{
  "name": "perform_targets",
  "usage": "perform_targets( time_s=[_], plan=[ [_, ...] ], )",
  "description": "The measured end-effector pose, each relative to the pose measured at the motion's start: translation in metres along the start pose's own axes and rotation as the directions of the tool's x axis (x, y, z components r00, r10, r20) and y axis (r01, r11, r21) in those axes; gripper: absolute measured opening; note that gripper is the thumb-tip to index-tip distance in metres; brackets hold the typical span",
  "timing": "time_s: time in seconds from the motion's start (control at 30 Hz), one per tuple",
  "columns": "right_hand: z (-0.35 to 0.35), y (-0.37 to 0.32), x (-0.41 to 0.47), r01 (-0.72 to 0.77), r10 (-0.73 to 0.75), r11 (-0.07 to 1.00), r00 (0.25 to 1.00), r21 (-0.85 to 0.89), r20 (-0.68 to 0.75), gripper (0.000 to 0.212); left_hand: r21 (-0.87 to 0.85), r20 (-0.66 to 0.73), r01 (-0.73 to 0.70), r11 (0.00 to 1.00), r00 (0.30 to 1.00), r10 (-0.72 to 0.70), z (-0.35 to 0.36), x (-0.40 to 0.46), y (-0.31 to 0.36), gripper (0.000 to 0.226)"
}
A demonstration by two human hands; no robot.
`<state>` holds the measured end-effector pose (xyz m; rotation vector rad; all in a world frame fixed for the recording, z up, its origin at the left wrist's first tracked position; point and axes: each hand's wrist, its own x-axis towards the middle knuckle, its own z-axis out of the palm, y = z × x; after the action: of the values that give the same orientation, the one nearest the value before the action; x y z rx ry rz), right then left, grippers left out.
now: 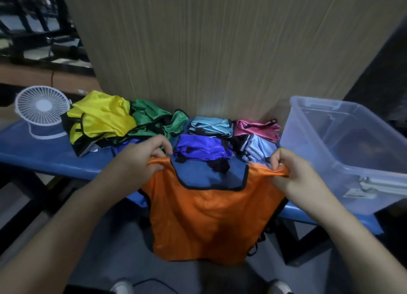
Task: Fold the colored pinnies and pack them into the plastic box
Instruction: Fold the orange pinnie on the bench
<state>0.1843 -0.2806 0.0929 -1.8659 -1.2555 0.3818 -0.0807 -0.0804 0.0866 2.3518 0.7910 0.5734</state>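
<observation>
Pinching orange pinny point(209, 218) shoulders: left hand point(141, 159), right hand point(293, 170); hangs off tabletop point(44, 155) near edge; plastic box point(343, 148) right end.

White fan point(41, 110) on blue table point(44, 155)

Blue table point(44, 155): white fan point(41, 110), pinnies point(101, 117), plastic box point(343, 152).

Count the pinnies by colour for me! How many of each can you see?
Orange pinny: 1, held up by the left hand and right hand
Yellow pinny: 1
Green pinny: 1
Dark blue pinny: 1
Light blue pinny: 1
Pink pinny: 1
Pale striped pinny: 1
Total: 7 that show clearly; more may hide under the heap.
</observation>
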Motion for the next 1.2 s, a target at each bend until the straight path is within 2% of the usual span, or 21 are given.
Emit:
perform_targets(
  time_s=[0.1, 0.23, 0.27, 0.33, 0.4, 0.43, 0.57, 0.63, 0.77, 0.9, 1.0, 1.07, 1.13, 1.2],
  plan=[
    [0.012, -0.006, 0.0, -0.01, 0.019, 0.993, 0.997, -0.114, 0.071, 0.035, 0.055, 0.011, -0.058, 0.997, 0.998, 0.057, 0.011, -0.003, 0.005, 0.035],
    [0.026, -0.01, -0.006, -0.068, 0.144, 0.931, 0.971, -0.36, 0.188, 0.062, 0.078, 0.069, -0.07, 0.994, 0.996, 0.064, 0.026, -0.003, 0.012, 0.031],
    [0.028, -0.01, -0.007, -0.062, 0.161, 0.912, 0.964, -0.406, 0.213, 0.062, 0.092, 0.071, -0.069, 0.993, 0.995, 0.063, 0.029, -0.003, 0.012, 0.031],
    [0.031, -0.008, -0.008, -0.043, 0.17, 0.898, 0.952, -0.438, 0.255, 0.041, 0.114, 0.059, -0.07, 0.991, 0.996, 0.064, 0.035, -0.004, 0.011, 0.031],
    [0.034, -0.005, -0.008, 0.013, 0.125, 0.888, 0.955, -0.46, 0.268, 0.008, 0.13, 0.029, -0.075, 0.989, 0.997, 0.072, 0.038, -0.004, 0.01, 0.032],
    [0.035, -0.003, -0.007, 0.03, 0.1, 0.888, 0.962, -0.459, 0.256, 0.004, 0.131, 0.012, -0.082, 0.988, 0.997, 0.081, 0.038, -0.004, 0.01, 0.031],
    [0.035, 0.0, -0.003, 0.039, 0.028, 0.903, 0.989, -0.427, 0.148, 0.008, 0.119, -0.055, -0.136, 0.983, 0.988, 0.144, 0.043, -0.005, 0.01, 0.037],
    [0.037, 0.002, -0.002, 0.064, -0.023, 0.903, 0.995, -0.425, 0.101, 0.011, 0.122, -0.082, -0.12, 0.985, 0.988, 0.13, 0.045, -0.006, 0.011, 0.035],
    [0.043, 0.008, 0.001, 0.199, -0.258, 0.803, 0.966, -0.562, -0.026, 0.014, 0.155, -0.107, -0.054, 0.986, 0.992, 0.071, 0.049, -0.006, 0.012, 0.026],
    [0.044, 0.006, 0.006, 0.197, -0.375, 0.683, 0.921, -0.703, -0.106, 0.014, 0.224, -0.08, 0.028, 0.974, 0.997, -0.011, 0.055, 0.001, 0.01, 0.018],
    [0.04, -0.004, 0.005, 0.158, -0.384, 0.645, 0.913, -0.747, -0.138, 0.029, 0.257, -0.06, 0.05, 0.965, 0.998, -0.035, 0.061, 0.005, 0.008, 0.009],
    [0.038, -0.004, 0.007, 0.142, -0.386, 0.616, 0.912, -0.775, -0.14, 0.031, 0.283, -0.032, 0.049, 0.958, 0.999, -0.042, 0.063, 0.005, 0.005, 0.011],
    [0.038, 0.0, 0.008, 0.142, -0.34, 0.62, 0.935, -0.772, -0.101, 0.021, 0.315, 0.022, 0.047, 0.948, 0.998, -0.057, 0.063, 0.004, 0.002, 0.016],
    [0.036, 0.001, 0.008, 0.154, -0.218, 0.686, 0.976, -0.711, 0.0, 0.01, 0.349, 0.081, 0.03, 0.937, 0.995, -0.063, 0.063, 0.003, 0.0, 0.021]
  ],
)
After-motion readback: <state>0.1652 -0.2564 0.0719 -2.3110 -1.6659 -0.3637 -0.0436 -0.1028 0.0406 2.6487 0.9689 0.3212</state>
